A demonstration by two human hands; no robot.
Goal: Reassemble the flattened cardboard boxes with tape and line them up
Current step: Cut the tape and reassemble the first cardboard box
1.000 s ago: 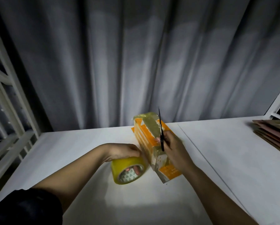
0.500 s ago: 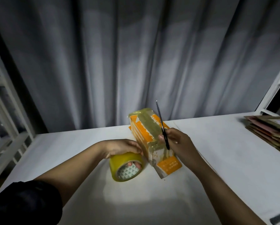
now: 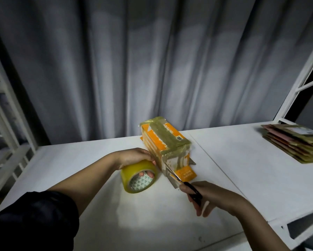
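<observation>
Head view: the left hand grips the yellowish tape roll, fingertips curled into its core, the roll resting on the white bench. The right hand clasps black-handled scissors, blades pointing up at the near end of the taped orange cardboard box. That box lies mid-bench, just beside the roll, its loose end flaps touching the blades. Far right, well apart, sits a stack of flattened boxes. Grey curtain behind.
</observation>
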